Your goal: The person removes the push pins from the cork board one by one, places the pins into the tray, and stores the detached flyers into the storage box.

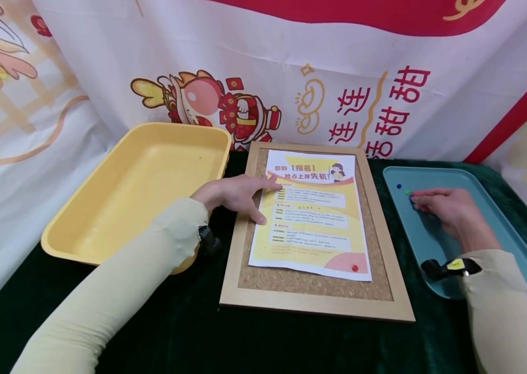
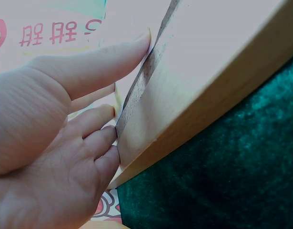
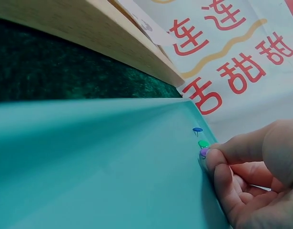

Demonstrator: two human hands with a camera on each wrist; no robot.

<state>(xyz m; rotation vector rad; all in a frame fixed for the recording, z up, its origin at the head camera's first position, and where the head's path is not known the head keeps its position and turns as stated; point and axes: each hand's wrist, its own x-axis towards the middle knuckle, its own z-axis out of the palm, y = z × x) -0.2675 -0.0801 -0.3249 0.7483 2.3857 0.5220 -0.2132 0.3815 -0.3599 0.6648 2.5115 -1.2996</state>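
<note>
My left hand (image 1: 240, 193) rests with spread, fairly straight fingers on the left edge of a yellow printed sheet (image 1: 310, 223). That sheet lies on a wood-framed cork board (image 1: 315, 290), and a red thumbtack (image 1: 355, 268) sits at its lower right corner. Over the blue tray (image 1: 441, 244), my right hand (image 1: 452, 210) has thumb and finger pinching a purple thumbtack (image 3: 204, 152), whose head shows at the fingertips. Close beside it are a green thumbtack (image 3: 203, 143) and a blue thumbtack (image 3: 197, 130), both in the tray.
A deep yellow tub (image 1: 139, 182) stands to the left of the board, under my left forearm. Dark green cloth (image 1: 291, 343) covers the table. Behind everything hangs a white printed curtain (image 1: 254, 47) with red characters.
</note>
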